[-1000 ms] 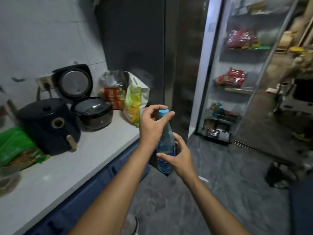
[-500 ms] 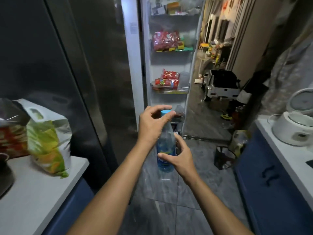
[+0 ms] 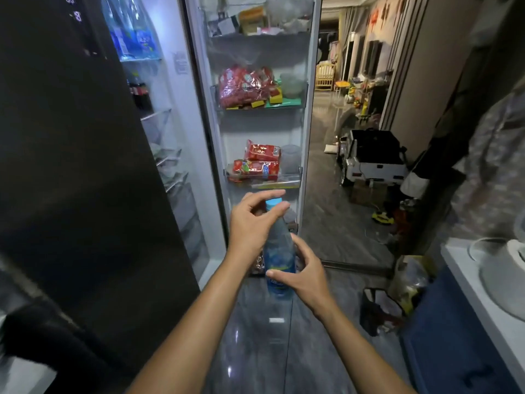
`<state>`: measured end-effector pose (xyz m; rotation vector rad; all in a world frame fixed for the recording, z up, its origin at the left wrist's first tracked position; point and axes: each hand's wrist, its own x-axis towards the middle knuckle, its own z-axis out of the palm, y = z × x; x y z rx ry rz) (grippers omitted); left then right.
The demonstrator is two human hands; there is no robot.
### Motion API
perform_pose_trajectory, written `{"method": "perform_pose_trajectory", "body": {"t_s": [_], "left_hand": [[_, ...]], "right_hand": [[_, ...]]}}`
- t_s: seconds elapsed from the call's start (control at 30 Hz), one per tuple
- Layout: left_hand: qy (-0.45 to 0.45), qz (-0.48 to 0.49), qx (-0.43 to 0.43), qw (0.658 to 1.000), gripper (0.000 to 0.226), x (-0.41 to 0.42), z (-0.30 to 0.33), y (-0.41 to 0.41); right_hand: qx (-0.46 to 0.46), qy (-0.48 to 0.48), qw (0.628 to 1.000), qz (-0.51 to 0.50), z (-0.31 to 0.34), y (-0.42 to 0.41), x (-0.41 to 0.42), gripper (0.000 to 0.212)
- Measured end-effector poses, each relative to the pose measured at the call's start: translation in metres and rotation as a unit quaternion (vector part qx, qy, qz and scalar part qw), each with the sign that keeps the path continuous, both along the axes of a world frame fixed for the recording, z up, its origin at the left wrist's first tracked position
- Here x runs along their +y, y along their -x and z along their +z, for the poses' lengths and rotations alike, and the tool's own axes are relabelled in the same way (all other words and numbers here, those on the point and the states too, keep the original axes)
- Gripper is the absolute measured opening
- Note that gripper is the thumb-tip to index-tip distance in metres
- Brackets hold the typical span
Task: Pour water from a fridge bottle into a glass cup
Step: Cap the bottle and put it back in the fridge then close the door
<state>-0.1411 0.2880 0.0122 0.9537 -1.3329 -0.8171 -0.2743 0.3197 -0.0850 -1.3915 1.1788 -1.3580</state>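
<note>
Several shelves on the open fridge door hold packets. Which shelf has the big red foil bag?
The second door shelf from the top: the big red foil bag fills its left side. The shelf below holds only smaller, flatter red packets.

The room is dim. Cool bluish-white light spills from the open white fridge interior (image 3: 181, 89). Soft glare streaks the glossy grey tiled floor (image 3: 264, 336). Frame edges bow and smear; the right side blurs.
</note>
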Motion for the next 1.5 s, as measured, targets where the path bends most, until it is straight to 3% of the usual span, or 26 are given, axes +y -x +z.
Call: {"method": "perform_pose_trajectory", "body": {"t_s": [0.17,0.37,0.5,0.63,0.9,1.03,1.2,1.33,1.43,1.5], "left_hand": [[-0.002,-0.061,0.005,0.998,0.026,-0.075,0.013,0.002],[0.027,0.091,-0.006,0.995,0.025,-0.177,0.010,-0.007],[0.038,0.097,0.018,0.994,0.023,-0.252,0.005,-0.027],[0.011,0.079,0.024,0.997,0.024,-0.321,0.009,-0.046],[0.021,0.186,0.033,0.982,0.021,-0.436,0.030,-0.076],[0.038,0.197,0.035,0.979,0.023,-0.477,0.037,-0.101],[0.058,0.265,0.019,0.962,0.050,-0.508,0.066,-0.120],[0.045,0.326,0.014,0.944,0.063,-0.510,0.074,-0.143],[0.010,0.312,0.081,0.947,0.052,-0.507,0.083,-0.160],[0.001,0.315,0.062,0.947,0.056,-0.504,0.096,-0.169]], "right_hand": [[-0.013,-0.021,0.998,0.060,0.006,0.015,-0.092,0.088],[-0.013,-0.036,0.991,0.125,0.005,-0.003,-0.205,0.090],[-0.013,-0.037,0.986,0.159,0.003,-0.016,-0.287,0.093],[0.003,-0.028,0.980,0.195,0.012,-0.030,-0.370,0.083],[-0.013,-0.038,0.961,0.274,0.029,-0.066,-0.498,0.074],[-0.013,-0.021,0.945,0.326,0.036,-0.090,-0.558,0.076],[-0.033,0.019,0.911,0.411,0.062,-0.132,-0.624,0.079],[-0.067,0.057,0.890,0.446,0.114,-0.170,-0.651,0.076],[-0.094,0.074,0.872,0.475,0.165,-0.201,-0.668,0.061],[-0.106,0.082,0.859,0.494,0.198,-0.221,-0.673,0.060]]}}
